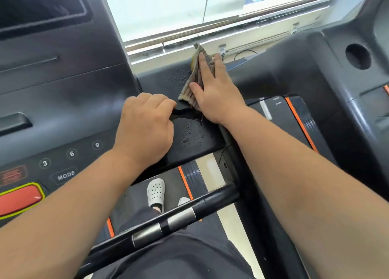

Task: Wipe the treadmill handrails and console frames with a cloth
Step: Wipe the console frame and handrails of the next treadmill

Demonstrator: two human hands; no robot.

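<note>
My right hand (212,89) lies flat, fingers straight, pressing a striped brown cloth (192,82) onto the black console frame (168,78) to the right of the treadmill console (63,85). Water droplets speckle the frame beside the cloth. My left hand (145,122) has its fingers curled over the edge of a black frame arm (195,139), which is wet with drops. A black handrail (185,213) with metal sensor plates crosses below my forearms.
Number buttons, a MODE button and a red stop button (21,198) sit on the console at the lower left. A second treadmill's console with a cup hole (357,56) stands at the right. A window sill (200,36) runs behind. My white shoes (156,192) stand on the belt.
</note>
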